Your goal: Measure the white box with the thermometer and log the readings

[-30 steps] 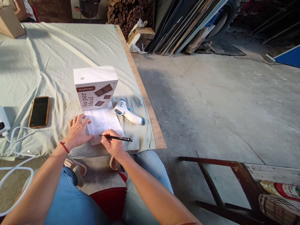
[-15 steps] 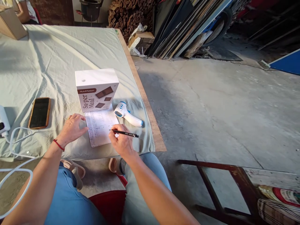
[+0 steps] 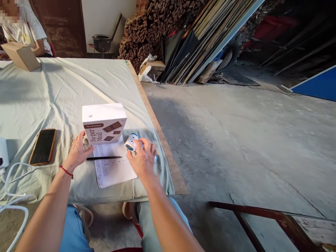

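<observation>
My right hand (image 3: 144,159) is over a white and blue infrared thermometer (image 3: 130,143), its fingers curled around the handle, which they mostly hide. The thermometer lies on the cloth beside a white NutriMotion box (image 3: 104,112) that stands upright. My left hand (image 3: 77,150) is at the box's left side, thumb and fingers apart, holding nothing; whether its fingertips touch the box I cannot tell. In front of the box lies a sheet of paper (image 3: 115,175) with printed and handwritten lines. A black pencil (image 3: 103,158) rests across it.
A phone (image 3: 43,147) and a white device (image 3: 3,154) with a looped cable (image 3: 15,196) lie on the left. Across the cloth-covered table (image 3: 65,87), a person (image 3: 31,29) sits behind a cardboard box (image 3: 22,56). A wooden chair (image 3: 262,217) stands lower right.
My right hand has let go of the pencil, which now lies on the paper, and has moved to the thermometer. My left hand has stayed by the box. The view has tilted up.
</observation>
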Demonstrator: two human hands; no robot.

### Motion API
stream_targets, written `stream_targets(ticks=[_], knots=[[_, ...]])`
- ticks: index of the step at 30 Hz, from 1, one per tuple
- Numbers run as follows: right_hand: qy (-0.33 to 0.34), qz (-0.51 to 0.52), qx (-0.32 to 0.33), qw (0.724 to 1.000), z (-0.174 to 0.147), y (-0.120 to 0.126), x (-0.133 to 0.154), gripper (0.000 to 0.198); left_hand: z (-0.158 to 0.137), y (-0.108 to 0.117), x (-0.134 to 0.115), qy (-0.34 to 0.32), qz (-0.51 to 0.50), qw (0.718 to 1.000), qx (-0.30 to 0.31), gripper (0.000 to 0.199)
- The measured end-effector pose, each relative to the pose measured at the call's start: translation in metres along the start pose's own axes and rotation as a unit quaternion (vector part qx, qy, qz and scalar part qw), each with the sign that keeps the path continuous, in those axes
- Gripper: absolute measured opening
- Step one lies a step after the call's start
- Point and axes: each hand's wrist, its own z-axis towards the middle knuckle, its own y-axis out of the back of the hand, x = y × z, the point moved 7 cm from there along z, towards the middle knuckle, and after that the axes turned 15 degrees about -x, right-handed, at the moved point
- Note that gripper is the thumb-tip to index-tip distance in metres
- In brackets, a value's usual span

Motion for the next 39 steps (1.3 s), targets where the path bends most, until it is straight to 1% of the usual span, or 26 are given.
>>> stream_targets(ticks=[1,2,4,5,6,8,9,10,12,14,15,16,17,20,23,25,28,31,35,39], knots=[[-0.034,-0.021,0.028,0.999,0.006,0.000,-0.013,0.043,0.001,-0.003,-0.001,-0.001,-0.018,1.000,0.001,0.059],[-0.061,-0.037,0.075,0.995,0.009,-0.003,-0.024,0.047,0.003,-0.007,-0.002,-0.003,-0.041,0.999,0.005,0.058],[-0.096,-0.043,0.183,0.977,0.010,-0.011,-0.036,0.048,0.007,-0.013,-0.005,-0.004,-0.093,0.996,0.010,0.055],[-0.114,-0.030,0.222,0.968,0.009,-0.015,-0.038,0.047,0.009,-0.015,-0.006,0.002,-0.122,0.992,0.014,0.053],[-0.140,-0.004,0.239,0.961,0.007,-0.016,-0.039,0.045,0.010,-0.017,-0.007,0.011,-0.154,0.988,0.020,0.052],[-0.213,0.095,0.223,0.946,0.005,-0.016,-0.035,0.048,0.012,-0.022,-0.012,0.036,-0.225,0.973,0.045,0.053],[-0.250,0.166,0.213,0.930,0.003,-0.017,-0.032,0.052,0.012,-0.023,-0.014,0.050,-0.252,0.965,0.053,0.056],[-0.281,0.244,0.212,0.904,0.000,-0.019,-0.026,0.057,0.012,-0.022,-0.016,0.063,-0.266,0.960,0.053,0.059],[-0.313,0.384,0.247,0.833,-0.007,-0.024,-0.009,0.068,0.012,-0.019,-0.017,0.090,-0.261,0.961,0.025,0.065],[-0.314,0.474,0.295,0.768,-0.013,-0.027,0.009,0.067,0.012,-0.015,-0.015,0.116,-0.242,0.963,-0.012,0.066],[-0.311,0.504,0.306,0.746,-0.014,-0.027,0.016,0.063,0.011,-0.014,-0.014,0.125,-0.235,0.964,-0.022,0.066],[-0.307,0.525,0.307,0.732,-0.014,-0.027,0.021,0.058,0.011,-0.014,-0.014,0.128,-0.228,0.965,-0.026,0.066],[-0.303,0.540,0.303,0.725,-0.014,-0.027,0.024,0.054,0.011,-0.013,-0.014,0.124,-0.218,0.968,-0.025,0.066],[-0.304,0.557,0.290,0.716,-0.014,-0.033,0.030,0.050,0.010,-0.013,-0.014,0.087,-0.182,0.979,-0.017,0.063],[-0.312,0.560,0.293,0.709,-0.018,-0.043,0.034,0.054,0.009,-0.011,-0.012,0.060,-0.145,0.987,-0.022,0.064],[-0.321,0.561,0.291,0.705,-0.019,-0.048,0.038,0.056,0.009,-0.011,-0.012,0.050,-0.137,0.989,-0.019,0.064],[-0.337,0.554,0.285,0.706,-0.019,-0.049,0.041,0.059,0.009,-0.014,-0.015,0.053,-0.163,0.985,0.007,0.064],[-0.342,0.546,0.277,0.713,-0.017,-0.046,0.044,0.060,0.009,-0.015,-0.020,0.057,-0.190,0.980,0.027,0.063],[-0.346,0.546,0.262,0.717,-0.015,-0.044,0.044,0.059,0.008,-0.015,-0.029,0.017,-0.210,0.977,0.029,0.054],[-0.352,0.545,0.261,0.715,-0.016,-0.046,0.045,0.056,0.008,-0.016,-0.029,0.010,-0.205,0.979,0.020,0.051]])
